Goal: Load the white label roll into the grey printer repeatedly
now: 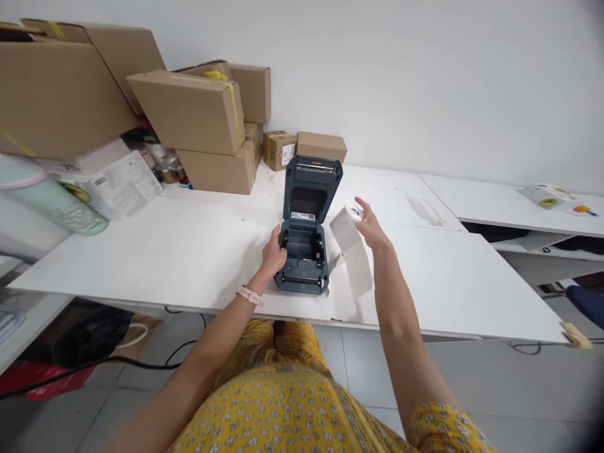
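A dark grey label printer (306,274) stands on the white table with its lid (311,195) raised. Its roll bay is bare inside. My left hand (274,255) grips the printer's left side, thumb over the rim. To the right of the printer, my right hand (370,225) is closed around a roll of white labels (343,226). A loose strip of the paper (357,267) hangs from the roll down towards the table. A small torn-looking scrap (334,263) shows by the printer's right side; whether it joins the strip, I cannot tell.
Cardboard boxes (189,113) are stacked at the back left, and smaller ones (321,146) stand behind the printer. A mint green bottle (70,204) leans at the left beside a white carton (123,187). A package (547,196) lies at the far right.
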A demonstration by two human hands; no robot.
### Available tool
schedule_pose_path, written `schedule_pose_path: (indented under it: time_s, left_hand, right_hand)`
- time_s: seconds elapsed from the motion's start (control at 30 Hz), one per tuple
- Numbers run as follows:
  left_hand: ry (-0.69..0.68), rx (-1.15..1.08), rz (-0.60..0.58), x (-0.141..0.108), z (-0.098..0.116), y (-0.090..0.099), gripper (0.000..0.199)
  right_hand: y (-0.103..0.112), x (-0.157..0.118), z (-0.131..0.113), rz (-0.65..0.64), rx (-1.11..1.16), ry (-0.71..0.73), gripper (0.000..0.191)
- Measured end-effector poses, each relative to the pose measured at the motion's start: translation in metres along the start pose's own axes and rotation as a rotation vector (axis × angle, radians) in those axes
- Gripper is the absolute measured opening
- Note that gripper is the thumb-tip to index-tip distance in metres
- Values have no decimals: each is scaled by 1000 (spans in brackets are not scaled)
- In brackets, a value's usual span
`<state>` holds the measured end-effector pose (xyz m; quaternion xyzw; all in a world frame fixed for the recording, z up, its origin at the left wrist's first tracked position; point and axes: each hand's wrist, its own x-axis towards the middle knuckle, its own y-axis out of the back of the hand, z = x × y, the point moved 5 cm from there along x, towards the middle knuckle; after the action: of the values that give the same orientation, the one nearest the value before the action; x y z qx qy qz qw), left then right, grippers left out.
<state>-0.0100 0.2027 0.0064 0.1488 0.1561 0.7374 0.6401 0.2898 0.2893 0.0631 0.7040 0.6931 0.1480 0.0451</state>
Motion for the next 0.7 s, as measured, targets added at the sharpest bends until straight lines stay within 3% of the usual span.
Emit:
schedule_pose_path:
  time_s: [0.13,0.33,0.43,0.57,0.7]
  left_hand:
    - [-6,0,-6,0,2,1,88]
    - [-1,24,5,2,0,0,85]
    - [-20,-2,13,2,0,0,85]
    - [-25,-16,7,2,-1,0,85]
    - [-40,3,-6,2,-1,0,85]
  right_hand:
    - [-19,12,34,-5,-7,-100,102]
    - [-34,4,53,-111,-19,-61,106]
    - [-20,-18,66,-111,55,-99,108]
    - [6,-68,84,24,222,-142,74]
    - [-13,-108,83,-124,242,-170,58]
